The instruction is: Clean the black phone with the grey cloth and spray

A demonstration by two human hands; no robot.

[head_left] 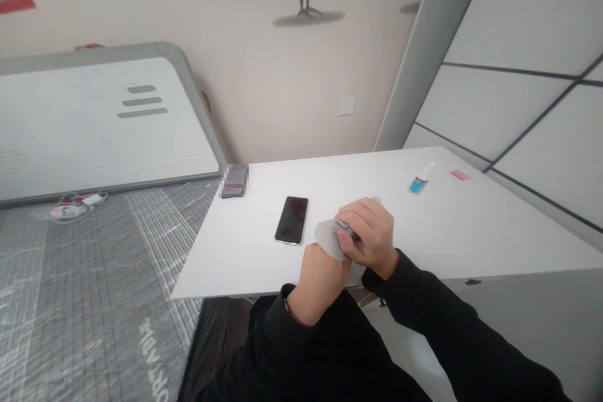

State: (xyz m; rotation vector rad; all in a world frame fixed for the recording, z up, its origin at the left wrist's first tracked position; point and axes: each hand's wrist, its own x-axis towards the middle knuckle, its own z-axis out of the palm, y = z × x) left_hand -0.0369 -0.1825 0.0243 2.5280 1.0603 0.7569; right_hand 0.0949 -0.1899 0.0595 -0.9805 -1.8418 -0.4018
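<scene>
Both hands meet over the near edge of the white table [235, 264]. Between them is a light grey cloth [328, 237], thin and folded over. My right hand [372, 226] is closed on the cloth, its thumb pressing on it next to a small dark part that I cannot make out. Below and to the left, my left hand [323, 273] is curled under the cloth, fingers mostly hidden. A bit of something pale and clear [377, 200] shows past the right knuckles. Left of the hands lies a black-screened smartphone [292, 220], face up.
At the table's back left corner is a dark, blurred-out item [234, 181]. A small clear bottle with a blue label [419, 183] lies at the back right, beside a pink slip [460, 174]. A white panel with a grey frame [94, 125] leans at the wall.
</scene>
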